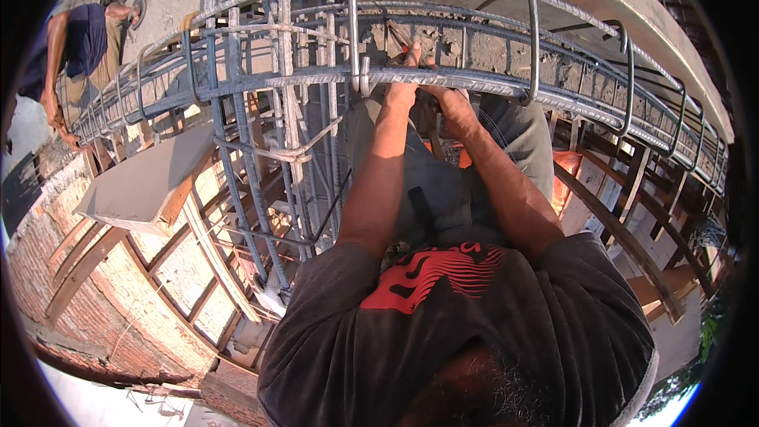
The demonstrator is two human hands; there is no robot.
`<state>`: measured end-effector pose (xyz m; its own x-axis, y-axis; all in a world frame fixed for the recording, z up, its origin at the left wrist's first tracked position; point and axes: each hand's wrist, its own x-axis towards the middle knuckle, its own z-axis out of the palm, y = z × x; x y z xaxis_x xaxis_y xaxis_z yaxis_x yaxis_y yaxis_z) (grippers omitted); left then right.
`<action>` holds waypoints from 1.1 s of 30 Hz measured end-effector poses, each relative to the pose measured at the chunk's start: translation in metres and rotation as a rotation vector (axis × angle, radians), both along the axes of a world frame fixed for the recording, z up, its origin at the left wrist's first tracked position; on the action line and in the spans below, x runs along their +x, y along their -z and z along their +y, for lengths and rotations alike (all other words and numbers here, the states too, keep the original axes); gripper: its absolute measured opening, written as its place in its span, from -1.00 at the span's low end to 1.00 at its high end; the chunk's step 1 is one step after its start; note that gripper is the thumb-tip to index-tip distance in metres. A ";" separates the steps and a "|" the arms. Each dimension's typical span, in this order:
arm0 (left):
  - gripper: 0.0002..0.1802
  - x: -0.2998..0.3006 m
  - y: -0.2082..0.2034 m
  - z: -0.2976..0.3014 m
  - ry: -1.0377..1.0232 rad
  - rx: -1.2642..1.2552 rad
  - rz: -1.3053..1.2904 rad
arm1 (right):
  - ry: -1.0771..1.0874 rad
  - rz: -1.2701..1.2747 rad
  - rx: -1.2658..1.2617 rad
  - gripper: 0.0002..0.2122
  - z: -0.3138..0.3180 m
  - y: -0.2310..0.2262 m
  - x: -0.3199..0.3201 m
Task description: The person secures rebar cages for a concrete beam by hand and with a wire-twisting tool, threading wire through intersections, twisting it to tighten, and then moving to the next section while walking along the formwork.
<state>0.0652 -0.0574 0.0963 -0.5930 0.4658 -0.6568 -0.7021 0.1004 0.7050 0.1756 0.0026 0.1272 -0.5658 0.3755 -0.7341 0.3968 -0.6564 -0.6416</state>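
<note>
My left hand (402, 91) reaches in at a rebar beam cage (466, 77), its fingers bent round beside the front bar. Just past its fingertips shows a thin tool with a reddish part (395, 34), mostly hidden. Close on its right, my right hand (452, 105) is closed under the same bar, with its fingertips out of sight behind the steel. Both hands nearly meet. Square steel stirrups (534, 41) loop round the long ribbed bars on either side of them.
Upright column bars (288, 111) cross the cage to my left. A grey formwork board (146, 182) juts out below, above a brick wall (103, 300) and timber props (624, 229). Concrete (632, 8) runs along the far side. Another person (83, 43) works at far left.
</note>
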 end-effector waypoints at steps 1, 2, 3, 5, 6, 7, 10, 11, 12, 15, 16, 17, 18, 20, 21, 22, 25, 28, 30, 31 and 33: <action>-0.48 -0.002 0.013 -0.004 0.052 0.030 0.034 | 0.005 0.125 -0.056 -0.50 0.000 0.011 0.007; -0.47 -0.001 0.023 -0.009 -0.004 0.094 -0.042 | 0.032 0.184 -0.156 -0.53 0.000 0.008 0.007; -0.47 0.000 0.028 -0.011 -0.056 0.162 -0.116 | 0.061 0.244 -0.254 -0.56 -0.003 0.003 0.009; -0.47 -0.002 0.034 -0.012 -0.089 0.346 -0.196 | 0.102 0.295 -0.472 -0.59 0.002 0.004 0.001; -0.47 -0.002 0.035 -0.013 -0.054 0.291 -0.217 | 0.050 0.311 -0.544 -0.55 0.009 0.008 -0.002; -0.46 -0.003 0.036 -0.016 -0.020 0.237 -0.237 | -0.004 0.327 -0.615 -0.51 0.016 0.011 -0.003; -0.44 -0.004 0.018 -0.027 0.099 0.055 -0.305 | -0.066 0.361 -0.717 -0.39 0.017 0.024 -0.004; -0.43 -0.008 0.011 -0.027 0.134 0.000 -0.314 | -0.055 0.425 -0.762 -0.43 0.019 0.030 -0.005; -0.43 -0.009 0.019 -0.037 0.123 -0.032 -0.296 | -0.062 0.483 -0.824 -0.47 0.013 0.018 -0.013; -0.42 0.003 0.111 -0.038 -0.134 0.111 -0.129 | -0.367 0.164 1.208 -0.68 -0.020 0.078 -0.013; -0.45 0.012 0.080 -0.019 -0.126 0.173 -0.202 | -0.406 0.021 1.413 -0.66 -0.013 0.098 -0.005; -0.48 0.016 0.037 -0.002 -0.127 0.234 -0.267 | -0.437 -0.127 1.617 -0.64 -0.007 0.111 0.001; -0.48 0.005 0.030 -0.011 -0.119 0.165 -0.143 | -0.586 -0.203 1.387 -0.58 -0.018 0.071 -0.017; -0.47 0.004 0.022 -0.010 -0.015 0.045 0.041 | -0.825 -0.451 0.915 -0.46 -0.025 -0.007 -0.023; -0.47 -0.005 0.008 0.000 0.181 -0.243 0.161 | -0.751 -0.407 0.962 -0.34 -0.024 0.006 -0.015; -0.53 -0.011 -0.016 0.011 0.259 -0.344 0.161 | -0.698 -0.387 0.933 -0.34 -0.017 0.004 -0.009; -0.60 -0.014 0.038 -0.012 0.048 0.115 -0.100 | -0.367 -0.032 0.431 -0.44 -0.014 -0.007 0.000; -0.62 -0.004 0.041 -0.010 0.022 0.352 -0.293 | -0.055 0.133 -0.556 -0.58 0.032 0.022 0.012; -0.61 -0.010 0.062 -0.018 -0.040 0.482 -0.351 | -0.160 0.120 -0.505 -0.60 0.022 0.004 -0.008; -0.60 -0.015 0.072 -0.021 -0.021 0.524 -0.389 | -0.198 0.119 -0.470 -0.62 0.020 0.006 -0.019; -0.59 -0.018 0.066 -0.020 0.029 0.516 -0.430 | -0.224 0.161 -0.474 -0.64 0.020 0.016 -0.020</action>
